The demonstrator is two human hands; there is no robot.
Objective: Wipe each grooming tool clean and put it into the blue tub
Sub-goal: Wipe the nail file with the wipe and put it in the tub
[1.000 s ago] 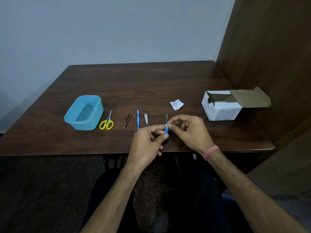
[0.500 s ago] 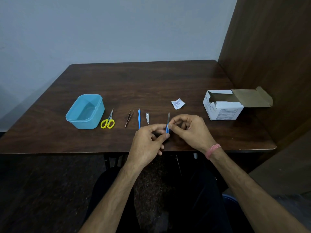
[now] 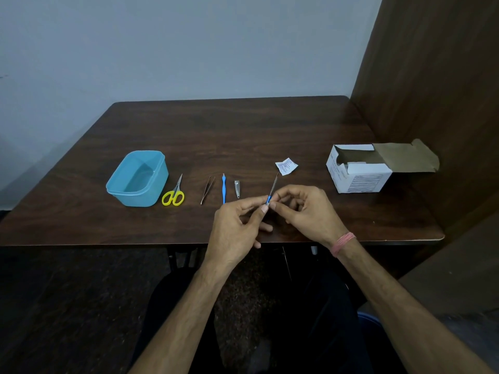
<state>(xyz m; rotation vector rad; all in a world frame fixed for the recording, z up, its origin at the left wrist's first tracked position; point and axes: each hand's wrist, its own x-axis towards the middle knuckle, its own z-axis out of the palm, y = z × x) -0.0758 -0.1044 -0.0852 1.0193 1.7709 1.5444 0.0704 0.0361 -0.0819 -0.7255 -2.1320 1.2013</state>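
A thin metal file with a blue handle (image 3: 272,188) points away from me, tilted right. My left hand (image 3: 237,228) pinches its blue end from the left, and my right hand (image 3: 305,211) pinches the same end from the right. No wipe shows between the fingers. The open blue tub (image 3: 118,182) stands at the table's left. To its right, laid in a row, are yellow-handled scissors (image 3: 174,194), tweezers (image 3: 207,190), a blue-handled tool (image 3: 223,188) and a small nail clipper (image 3: 237,188).
A torn white sachet (image 3: 286,166) lies beyond my hands. At the right stands an open white cardboard box (image 3: 359,171), flap out toward a wooden panel (image 3: 432,90). The table's near edge (image 3: 108,242) runs just below my hands.
The file has tilted a little further to the right between my fingers. Both hands keep their hold at the same place.
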